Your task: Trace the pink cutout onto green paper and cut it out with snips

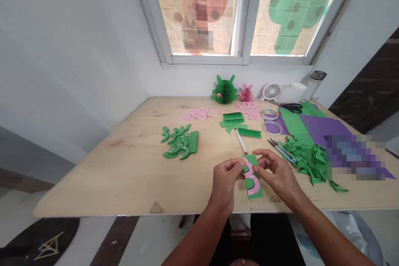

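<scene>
Between my two hands is a green paper strip point(258, 192) with a pink paper cutout point(256, 183) shaped like a 3 lying on it. My left hand point(227, 178) pinches the left edge, its thumb on the pink cutout. On the right side, my right hand point(276, 174) grips the strip near its upper part between thumb and fingers. A white pen point(241, 141) lies just beyond the strip. Thread snips point(282, 151) with a light blue handle rest beyond my right hand, against a heap of green paper scraps point(307, 160).
Green curved cutouts point(179, 143) lie to the left, pink cutouts point(199, 114) farther back. Folded green strips point(233, 118), tape rolls point(272, 128), black scissors point(289, 107) and purple paper point(324, 126) occupy the right. Paper figures point(225, 91), a small fan point(271, 91) and a bottle point(314, 85) stand along the wall.
</scene>
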Demonstrator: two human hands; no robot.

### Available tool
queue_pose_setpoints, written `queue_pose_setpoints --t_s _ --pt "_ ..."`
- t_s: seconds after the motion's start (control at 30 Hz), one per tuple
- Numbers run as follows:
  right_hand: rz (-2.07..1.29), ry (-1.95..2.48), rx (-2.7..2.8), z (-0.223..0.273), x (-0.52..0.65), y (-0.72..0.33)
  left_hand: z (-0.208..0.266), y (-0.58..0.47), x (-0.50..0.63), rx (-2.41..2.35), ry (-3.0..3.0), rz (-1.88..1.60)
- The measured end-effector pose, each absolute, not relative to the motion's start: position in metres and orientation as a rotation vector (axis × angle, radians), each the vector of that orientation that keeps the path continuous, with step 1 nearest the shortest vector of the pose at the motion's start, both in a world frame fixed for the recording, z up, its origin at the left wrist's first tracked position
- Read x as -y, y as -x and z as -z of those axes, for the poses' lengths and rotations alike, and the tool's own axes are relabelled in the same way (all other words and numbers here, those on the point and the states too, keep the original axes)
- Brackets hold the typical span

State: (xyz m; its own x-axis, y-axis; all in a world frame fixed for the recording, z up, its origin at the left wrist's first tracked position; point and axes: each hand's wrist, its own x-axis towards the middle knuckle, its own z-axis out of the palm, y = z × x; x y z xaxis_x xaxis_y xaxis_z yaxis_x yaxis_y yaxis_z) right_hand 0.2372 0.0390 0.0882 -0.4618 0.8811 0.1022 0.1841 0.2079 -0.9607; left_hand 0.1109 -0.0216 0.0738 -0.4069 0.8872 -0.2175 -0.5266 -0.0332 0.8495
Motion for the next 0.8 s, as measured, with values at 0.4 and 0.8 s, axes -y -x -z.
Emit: queue_pose_setpoints --t_s 0.4,0.8 --pt "-1.329 0.982 1.774 -0.087 -0.04 -0.239 -0.076 -0.111 0.027 -1.136 -0.51 -1.663" --pt "-1.355 0.982 1.778 -0.088 -0.038 -0.238 -0.084 -0.11 0.031 -1.098 -0.48 -1.697"
